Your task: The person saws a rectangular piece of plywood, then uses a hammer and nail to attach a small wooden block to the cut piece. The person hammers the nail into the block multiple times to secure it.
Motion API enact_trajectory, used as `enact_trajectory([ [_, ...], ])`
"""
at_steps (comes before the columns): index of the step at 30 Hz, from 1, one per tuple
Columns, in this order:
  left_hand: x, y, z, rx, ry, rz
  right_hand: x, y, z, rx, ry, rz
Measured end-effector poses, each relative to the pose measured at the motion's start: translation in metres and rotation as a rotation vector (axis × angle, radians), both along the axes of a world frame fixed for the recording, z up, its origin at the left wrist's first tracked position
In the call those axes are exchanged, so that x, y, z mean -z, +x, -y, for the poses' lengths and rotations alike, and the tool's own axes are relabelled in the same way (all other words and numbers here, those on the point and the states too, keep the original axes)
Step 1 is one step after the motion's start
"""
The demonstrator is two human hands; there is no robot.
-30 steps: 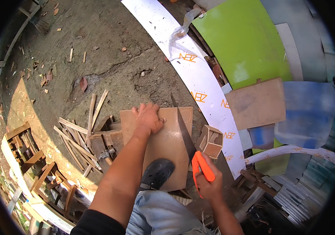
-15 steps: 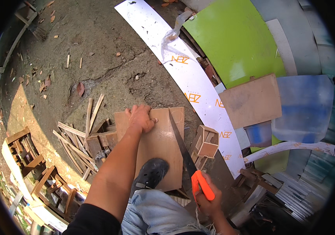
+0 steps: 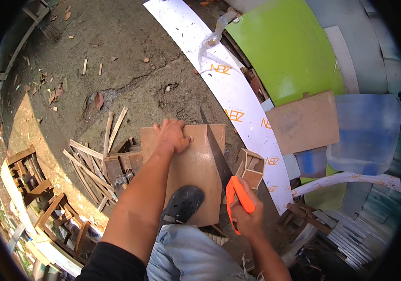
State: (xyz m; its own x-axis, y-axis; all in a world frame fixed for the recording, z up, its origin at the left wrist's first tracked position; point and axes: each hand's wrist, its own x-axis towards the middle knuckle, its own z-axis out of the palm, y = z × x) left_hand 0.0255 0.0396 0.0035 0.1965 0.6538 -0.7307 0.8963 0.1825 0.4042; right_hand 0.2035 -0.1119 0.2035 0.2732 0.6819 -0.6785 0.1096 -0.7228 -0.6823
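Observation:
A thin brown wooden board [image 3: 193, 159] lies under me, with my foot in a dark clog [image 3: 185, 203] set on its near part. My left hand [image 3: 172, 136] presses on the board near its far edge, fingers spread and holding nothing. In my right hand [image 3: 247, 213] is the orange handle of a hand saw [image 3: 217, 157]. Its dark blade slants across the right part of the board, and the tip sticks out past the far edge. My right fingers are closed round the handle.
Loose wood strips [image 3: 85, 164] and a hammer [image 3: 122, 180] lie left of the board. A small wooden frame box [image 3: 249, 168] stands close by the saw on the right. Beyond it run a long white printed sheet [image 3: 228, 93] and a green panel [image 3: 285, 51]. Wooden pieces fill the lower left.
My right hand has pushed the saw forward, away from me, so its tip now reaches well past the board's far edge. My left hand stays on the board.

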Motion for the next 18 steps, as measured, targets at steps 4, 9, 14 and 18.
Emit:
enact_trajectory([
  [4,0.001,0.001,-0.002,-0.023,0.056,0.017,-0.041,0.012,0.031,-0.265,0.060,0.180],
  [9,0.001,-0.004,-0.002,-0.019,0.024,0.018,0.035,-0.002,-0.056,-0.170,0.010,0.109],
  [14,0.004,-0.003,-0.005,-0.009,0.045,0.035,0.052,0.007,-0.124,-0.106,-0.260,-0.030],
  [18,0.005,-0.002,-0.009,0.023,0.011,0.009,0.059,0.001,-0.108,-0.085,-0.090,-0.113],
])
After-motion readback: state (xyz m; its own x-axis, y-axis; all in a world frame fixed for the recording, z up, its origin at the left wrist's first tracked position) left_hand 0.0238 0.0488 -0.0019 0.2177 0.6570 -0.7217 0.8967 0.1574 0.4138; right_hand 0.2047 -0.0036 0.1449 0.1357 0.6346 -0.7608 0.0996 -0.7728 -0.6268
